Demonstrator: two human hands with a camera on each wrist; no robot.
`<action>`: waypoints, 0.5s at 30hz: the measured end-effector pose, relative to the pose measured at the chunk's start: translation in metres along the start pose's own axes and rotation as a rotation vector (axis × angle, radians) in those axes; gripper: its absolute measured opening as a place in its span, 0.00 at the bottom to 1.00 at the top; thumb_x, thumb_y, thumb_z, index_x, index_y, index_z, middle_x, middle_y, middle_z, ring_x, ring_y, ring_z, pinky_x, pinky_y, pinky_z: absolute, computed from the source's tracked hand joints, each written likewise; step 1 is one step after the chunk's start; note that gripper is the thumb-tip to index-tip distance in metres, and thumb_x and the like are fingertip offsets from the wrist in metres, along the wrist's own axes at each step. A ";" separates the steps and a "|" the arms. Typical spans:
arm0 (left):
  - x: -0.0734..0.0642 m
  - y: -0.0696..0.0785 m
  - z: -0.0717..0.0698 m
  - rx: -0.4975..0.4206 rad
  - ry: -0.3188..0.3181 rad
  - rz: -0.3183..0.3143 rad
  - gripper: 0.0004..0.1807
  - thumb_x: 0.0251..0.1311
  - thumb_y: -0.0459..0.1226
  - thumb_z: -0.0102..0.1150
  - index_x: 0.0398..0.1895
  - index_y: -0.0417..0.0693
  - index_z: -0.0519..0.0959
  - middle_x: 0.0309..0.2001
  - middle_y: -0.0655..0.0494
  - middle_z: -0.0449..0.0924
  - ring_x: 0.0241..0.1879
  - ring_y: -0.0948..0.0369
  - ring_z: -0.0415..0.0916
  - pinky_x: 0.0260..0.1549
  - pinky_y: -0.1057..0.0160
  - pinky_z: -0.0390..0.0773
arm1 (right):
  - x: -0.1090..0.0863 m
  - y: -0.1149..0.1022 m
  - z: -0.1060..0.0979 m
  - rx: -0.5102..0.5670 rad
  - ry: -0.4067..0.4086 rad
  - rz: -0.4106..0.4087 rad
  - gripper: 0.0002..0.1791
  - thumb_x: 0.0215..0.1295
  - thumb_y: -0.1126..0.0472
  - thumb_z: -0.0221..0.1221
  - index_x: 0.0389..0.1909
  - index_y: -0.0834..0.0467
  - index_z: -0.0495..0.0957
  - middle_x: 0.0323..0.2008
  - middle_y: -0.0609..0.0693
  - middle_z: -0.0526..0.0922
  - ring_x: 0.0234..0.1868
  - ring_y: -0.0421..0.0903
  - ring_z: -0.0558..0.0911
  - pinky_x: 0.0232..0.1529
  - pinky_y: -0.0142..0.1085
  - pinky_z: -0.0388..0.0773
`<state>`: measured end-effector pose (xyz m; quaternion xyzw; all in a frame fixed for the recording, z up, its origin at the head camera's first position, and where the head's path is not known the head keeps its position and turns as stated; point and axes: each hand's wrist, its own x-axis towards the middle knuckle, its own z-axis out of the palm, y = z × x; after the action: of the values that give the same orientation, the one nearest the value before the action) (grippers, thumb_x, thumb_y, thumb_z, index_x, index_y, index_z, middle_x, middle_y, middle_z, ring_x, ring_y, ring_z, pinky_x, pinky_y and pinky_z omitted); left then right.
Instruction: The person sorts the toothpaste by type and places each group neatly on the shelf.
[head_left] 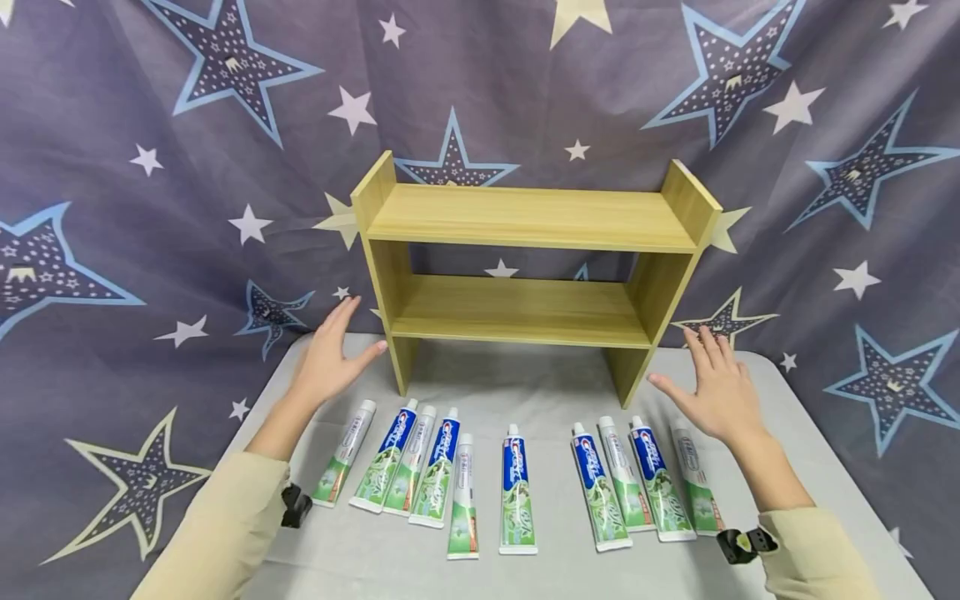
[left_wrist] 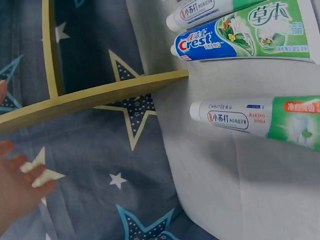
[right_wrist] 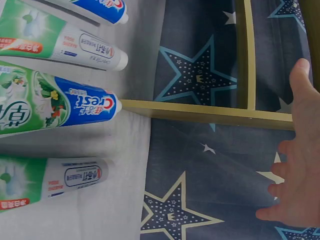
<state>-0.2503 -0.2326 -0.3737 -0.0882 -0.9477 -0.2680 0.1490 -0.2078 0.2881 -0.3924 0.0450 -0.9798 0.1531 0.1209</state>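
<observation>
A two-tier wooden shelf [head_left: 525, 310] stands at the back of the table, its boards bare. To its left my left hand [head_left: 330, 354] is held up with fingers straight, holding nothing. On the other side my right hand [head_left: 722, 392] is raised the same way, thumb toward the shelf. Toothpaste tubes lie in front: a white-and-green tube [head_left: 345, 454] nearest my left hand, a blue-and-green Crest tube [head_left: 517, 492] in the middle, and another white-and-green tube [head_left: 696, 479] below my right hand. In the left wrist view, a baking soda toothpaste tube [left_wrist: 255, 120] lies apart from a Crest tube [left_wrist: 245, 35].
Several more toothpaste tubes lie in two groups, such as the Crest tube [head_left: 437, 471] left of middle and the Crest tube [head_left: 600, 492] at right. The grey-white table [head_left: 555, 379] backs onto a dark star-patterned cloth [head_left: 285, 192].
</observation>
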 end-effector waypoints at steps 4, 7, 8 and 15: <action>0.013 0.004 0.008 -0.150 0.039 0.019 0.42 0.60 0.48 0.61 0.74 0.49 0.55 0.72 0.41 0.59 0.70 0.43 0.60 0.67 0.39 0.64 | -0.001 0.002 0.004 -0.009 0.000 -0.008 0.51 0.64 0.31 0.49 0.75 0.60 0.45 0.74 0.69 0.47 0.73 0.72 0.45 0.66 0.73 0.46; 0.021 0.010 0.012 -0.263 0.082 0.006 0.38 0.61 0.44 0.62 0.72 0.44 0.58 0.68 0.38 0.66 0.65 0.43 0.67 0.65 0.43 0.69 | -0.004 0.004 0.010 -0.016 -0.014 -0.012 0.51 0.64 0.31 0.48 0.75 0.62 0.45 0.73 0.71 0.48 0.72 0.73 0.47 0.65 0.73 0.47; 0.023 0.013 0.013 -0.310 0.095 -0.004 0.37 0.61 0.42 0.62 0.71 0.43 0.60 0.66 0.37 0.67 0.64 0.43 0.68 0.65 0.45 0.70 | -0.005 0.004 0.012 -0.018 -0.017 -0.015 0.51 0.64 0.32 0.48 0.75 0.62 0.46 0.73 0.71 0.49 0.72 0.73 0.48 0.65 0.73 0.48; 0.029 0.024 0.016 -0.631 0.178 -0.160 0.28 0.63 0.36 0.60 0.65 0.38 0.67 0.63 0.38 0.73 0.60 0.49 0.74 0.63 0.58 0.74 | -0.014 0.005 0.025 0.000 -0.036 -0.011 0.49 0.66 0.33 0.48 0.74 0.64 0.48 0.72 0.71 0.52 0.70 0.75 0.51 0.65 0.73 0.50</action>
<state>-0.2759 -0.2013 -0.3660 -0.0317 -0.8052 -0.5656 0.1753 -0.2010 0.2858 -0.4206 0.0530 -0.9815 0.1518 0.1041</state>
